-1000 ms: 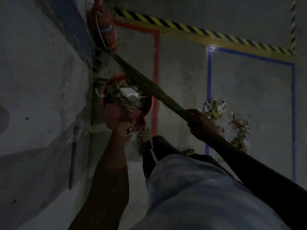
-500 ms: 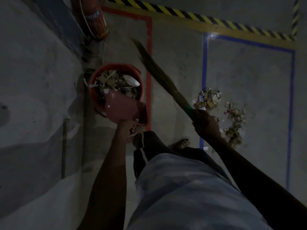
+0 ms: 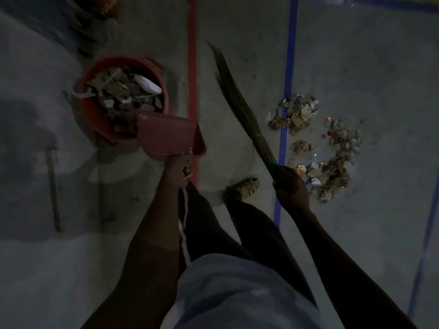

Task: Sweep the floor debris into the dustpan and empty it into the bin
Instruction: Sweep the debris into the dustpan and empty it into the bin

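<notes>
My left hand [image 3: 177,166] grips the handle of a pink dustpan [image 3: 166,136], held tilted at the near rim of a red bin [image 3: 90,115]. The bin is heaped with leaves and paper scraps. My right hand [image 3: 291,186] is closed around the green-bound grip of a grass broom [image 3: 240,103], whose bristles point up and away over the floor. Piles of debris [image 3: 332,167] of dry leaves, foil and paper lie on the concrete just right of my right hand, across a blue tape line.
A red tape line [image 3: 192,67] runs between the bin and broom; a blue tape line [image 3: 288,67] crosses the debris. My foot [image 3: 244,186] stands between them. A dark rod [image 3: 53,186] lies at the left. A red extinguisher base [image 3: 104,5] shows at the top.
The dustpan has drawn back from over the bin to its near rim. The broom has swung from across the bin to the right of the red line. The view has tilted down.
</notes>
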